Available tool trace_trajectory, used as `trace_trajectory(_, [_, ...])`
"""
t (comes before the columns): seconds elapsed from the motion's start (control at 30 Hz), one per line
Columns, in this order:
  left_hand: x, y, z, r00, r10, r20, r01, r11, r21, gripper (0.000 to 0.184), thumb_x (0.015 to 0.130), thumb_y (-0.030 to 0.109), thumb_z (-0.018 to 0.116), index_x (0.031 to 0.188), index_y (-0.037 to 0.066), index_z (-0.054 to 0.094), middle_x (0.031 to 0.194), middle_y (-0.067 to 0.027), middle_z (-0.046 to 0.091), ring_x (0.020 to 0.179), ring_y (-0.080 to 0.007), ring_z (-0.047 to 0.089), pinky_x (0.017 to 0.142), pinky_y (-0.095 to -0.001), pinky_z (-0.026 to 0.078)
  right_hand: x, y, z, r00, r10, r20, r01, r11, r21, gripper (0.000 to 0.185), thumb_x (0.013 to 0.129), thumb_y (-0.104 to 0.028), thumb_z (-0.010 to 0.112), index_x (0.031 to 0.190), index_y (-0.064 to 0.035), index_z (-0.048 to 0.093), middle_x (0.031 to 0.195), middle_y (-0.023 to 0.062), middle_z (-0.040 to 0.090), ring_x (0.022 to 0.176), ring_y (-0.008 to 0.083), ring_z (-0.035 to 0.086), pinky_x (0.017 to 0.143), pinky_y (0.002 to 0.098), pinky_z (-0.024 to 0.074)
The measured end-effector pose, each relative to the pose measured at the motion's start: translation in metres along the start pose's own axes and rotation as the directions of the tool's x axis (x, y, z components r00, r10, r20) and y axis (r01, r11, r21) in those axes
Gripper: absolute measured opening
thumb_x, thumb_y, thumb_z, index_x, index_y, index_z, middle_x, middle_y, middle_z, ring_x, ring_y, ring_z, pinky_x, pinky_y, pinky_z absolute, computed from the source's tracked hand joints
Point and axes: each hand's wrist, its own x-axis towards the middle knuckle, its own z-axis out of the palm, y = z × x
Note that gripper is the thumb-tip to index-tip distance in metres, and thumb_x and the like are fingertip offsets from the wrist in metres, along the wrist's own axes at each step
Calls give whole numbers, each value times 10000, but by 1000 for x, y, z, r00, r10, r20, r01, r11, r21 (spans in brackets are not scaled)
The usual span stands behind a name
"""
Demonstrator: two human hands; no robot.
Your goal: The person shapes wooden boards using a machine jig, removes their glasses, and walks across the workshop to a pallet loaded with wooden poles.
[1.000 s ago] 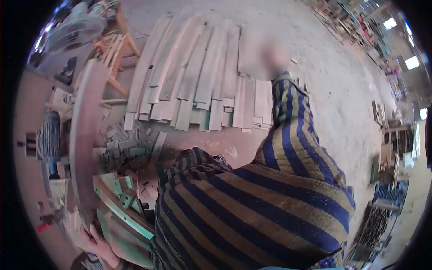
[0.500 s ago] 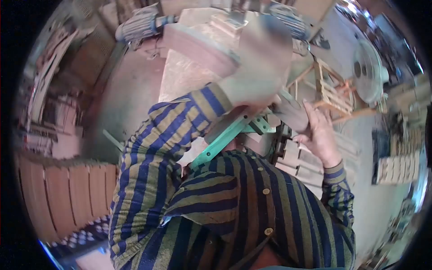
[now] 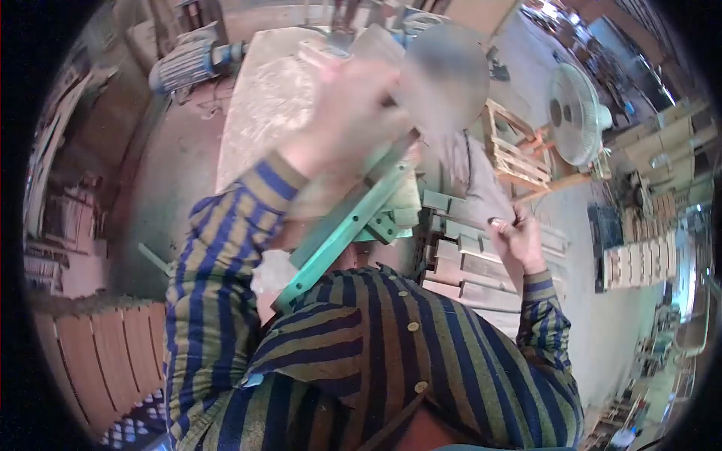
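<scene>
Right hand: at three o'clock, wrist below and fingers bent upward, the thumb pressed along a wooden board with the fingers curled round its far side.
Wooden board: flat, smooth, grey-brown, slanting up toward one o'clock from the right hand, its upper part lost in blur.
Left hand: at twelve o'clock, raised over the workbench, elbow bent, forearm angled up and inward; fingers look curled, but motion blur hides whether they pinch anything.
Workbench: pale top, rough with dust or shavings, from eleven to twelve o'clock.
Drilled bar: at the centre, straight-edged wood tinted green by the light, with round dark holes, slanting from seven toward one o'clock; a short drilled block sits against its side.
Ten o'clock: an electric motor with a ribbed, bluish cylindrical casing.
Two o'clock: a slatted wooden frame and a round caged fan.
Four o'clock: flat, square-ended planks laid in rows.
Eight o'clock: reddish-brown slats, side by side.
Sleeves: striped cloth, blue and brown.
</scene>
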Motion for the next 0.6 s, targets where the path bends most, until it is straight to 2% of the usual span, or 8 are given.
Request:
trace_trajectory(0.07, [0, -36, -2, 977, -197, -82, 180, 968, -173, 347, 708, 164, 677, 1024, 69, 573, 894, -74, 595, 748, -206, 582, 651, -305, 450, 10, 16, -26, 997, 69, -43, -72, 996, -60, 266, 703, -73, 695, 918, -7, 554, 648, 98, 559, 592, 112, 494, 570, 288, 435])
trace_trajectory(0.13, [3, -61, -15, 934, -356, -37, 354, 934, -47, 400, 733, 159, 676, 1093, 56, 535, 919, -59, 599, 781, -163, 581, 652, -282, 458, 19, 1, -41, 985, 145, -94, -163, 962, -218, 275, 707, -116, 691, 916, -18, 542, 655, 136, 574, 593, 180, 560, 574, 335, 440])
trace_trajectory(0.2, [9, -95, -18, 864, -503, 15, 503, 864, -26, 462, 742, 176, 679, 1146, 46, 498, 954, -57, 596, 836, -154, 577, 720, -284, 459, 32, -6, -51, 983, 137, -126, -171, 932, -319, 282, 710, -152, 688, 918, -29, 543, 668, 151, 580, 608, 223, 578, 583, 358, 442])
trace_trajectory(0.27, [20, -138, -9, 862, -507, 2, 506, 860, -61, 459, 762, 206, 663, 1153, 36, 493, 961, -72, 595, 864, -168, 577, 740, -291, 457, 47, 5, -58, 988, 79, -132, -138, 837, -530, 307, 717, -242, 677, 933, -63, 551, 720, 181, 597, 671, 321, 602, 608, 403, 445])
trace_trajectory(0.33, [33, -168, -1, 848, -529, -28, 526, 847, -72, 460, 782, 235, 647, 1160, 26, 489, 969, -87, 593, 891, -182, 576, 760, -298, 455, 64, 14, -55, 994, 45, -103, -93, 845, -527, 306, 711, -233, 683, 928, -64, 548, 721, 181, 593, 673, 328, 597, 605, 401, 444])
trace_trajectory(0.4, [51, -192, 1, 802, -595, -51, 597, 798, 83, 522, 776, 241, 653, 1186, -11, 451, 959, -187, 582, 877, -237, 568, 742, -334, 467, 83, 19, -48, 998, 6, -69, -41, 853, -521, 305, 705, -224, 690, 922, -64, 546, 722, 181, 590, 676, 334, 591, 603, 399, 442])
trace_trajectory(0.5, [78, -211, 10, 721, -686, -96, 690, 724, 7, 531, 788, 270, 642, 1193, -13, 448, 1011, -195, 575, 925, -256, 567, 782, -339, 462, 108, 25, -36, 1000, -30, 5, 29, 885, -466, 316, 694, -231, 705, 895, -56, 535, 715, 181, 577, 683, 349, 580, 599, 402, 437])
trace_trajectory(0.6, [97, -238, 26, 709, -677, -198, 690, 724, -7, 531, 810, 287, 619, 1204, -18, 438, 1043, -198, 573, 958, -265, 566, 822, -332, 451, 129, 26, -23, 995, -33, 97, 80, 835, -545, 352, 687, -268, 720, 853, -42, 507, 710, 182, 566, 686, 367, 562, 585, 416, 426])
